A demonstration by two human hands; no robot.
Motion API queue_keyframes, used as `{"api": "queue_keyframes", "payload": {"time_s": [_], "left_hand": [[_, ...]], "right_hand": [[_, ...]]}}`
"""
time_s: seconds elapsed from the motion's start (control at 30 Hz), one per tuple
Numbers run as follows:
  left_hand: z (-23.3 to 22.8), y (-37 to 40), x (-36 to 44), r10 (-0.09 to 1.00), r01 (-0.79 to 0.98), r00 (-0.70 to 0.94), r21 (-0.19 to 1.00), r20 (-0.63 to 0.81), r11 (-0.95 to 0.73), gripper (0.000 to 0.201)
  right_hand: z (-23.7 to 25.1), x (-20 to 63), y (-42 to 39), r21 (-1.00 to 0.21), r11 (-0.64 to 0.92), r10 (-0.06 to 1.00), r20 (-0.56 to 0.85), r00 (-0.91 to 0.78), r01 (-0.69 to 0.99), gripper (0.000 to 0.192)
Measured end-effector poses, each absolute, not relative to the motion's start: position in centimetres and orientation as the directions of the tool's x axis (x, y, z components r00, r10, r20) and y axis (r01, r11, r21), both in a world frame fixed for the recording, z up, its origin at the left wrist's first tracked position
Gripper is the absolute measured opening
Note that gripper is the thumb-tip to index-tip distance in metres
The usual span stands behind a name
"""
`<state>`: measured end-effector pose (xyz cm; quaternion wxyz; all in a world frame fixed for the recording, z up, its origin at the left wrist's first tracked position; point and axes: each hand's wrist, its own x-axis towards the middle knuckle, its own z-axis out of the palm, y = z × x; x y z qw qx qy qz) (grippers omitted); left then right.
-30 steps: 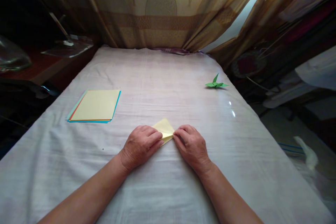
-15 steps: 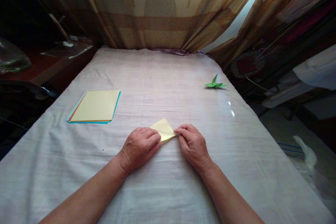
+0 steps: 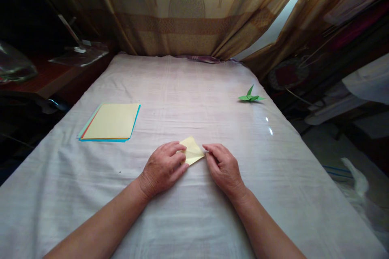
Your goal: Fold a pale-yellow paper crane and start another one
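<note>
A small folded piece of pale yellow paper (image 3: 193, 151) lies on the sheet in front of me, one corner pointing right. Resting on its left part, my left hand (image 3: 165, 166) holds it with the fingertips on top and the thumb along the near edge. These fingers cover the paper's left end. My right hand (image 3: 223, 168) is at the right corner, index finger and thumb slightly apart, with nothing visibly gripped. Whether its thumb touches the corner I cannot tell.
A stack of square coloured paper (image 3: 112, 121) lies to the left, cream sheet uppermost. At the far right sits a green folded paper crane (image 3: 251, 97). Everything is on a pale sheet (image 3: 188, 85). Behind hangs a brown curtain (image 3: 188, 28); a wooden desk (image 3: 45, 77) stands at left.
My left fingers have spread and drawn back a little, showing more of the yellow paper. My right fingertips have parted at its corner. The view has shifted slightly.
</note>
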<state>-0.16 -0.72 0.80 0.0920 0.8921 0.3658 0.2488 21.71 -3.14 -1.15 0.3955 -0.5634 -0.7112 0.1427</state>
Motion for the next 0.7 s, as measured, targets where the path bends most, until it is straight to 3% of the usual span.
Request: {"api": "queue_keyframes", "payload": {"time_s": [0.17, 0.47, 0.7], "left_hand": [[0.70, -0.73, -0.12, 0.704, 0.601, 0.605, 0.367, 0.371, -0.710, 0.004], [0.90, -0.61, -0.53, 0.692, 0.573, 0.634, 0.391, 0.345, -0.720, 0.022], [1.18, -0.45, -0.69, 0.700, 0.554, 0.629, 0.435, 0.339, -0.709, 0.013]], "right_hand": [[-1.26, 21.65, -3.05, -0.610, 0.324, 0.915, 0.396, -0.076, 0.723, 0.025], [-0.37, 21.48, -3.63, -0.615, 0.376, 0.904, 0.408, -0.128, 0.693, 0.022], [-0.84, 21.24, -3.60, -0.538, 0.385, 0.901, 0.396, -0.178, 0.750, 0.010]]}}
